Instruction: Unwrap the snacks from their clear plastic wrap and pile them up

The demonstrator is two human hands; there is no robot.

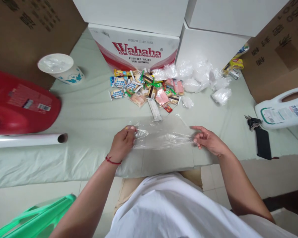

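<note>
White shirt [161, 208] cloth lay nearest the camera; beyond it, the left hand [123, 140] and right hand [208, 140] pinched opposite ends of a clear plastic bag [164, 140] over the pale tablecloth [89, 155], near the wrapped snacks [161, 97]. It looked light, limp, slippery and easily torn, likely best held by its edges between thumb and fingers.

Bag [164, 140] btwn L hand [124, 140] & R hand [206, 140]; snacks [149, 86] behind it on table [89, 112], carton [139, 51] behind those; cup [69, 75] over L; keys [253, 123], jug [278, 112] over R.
</note>
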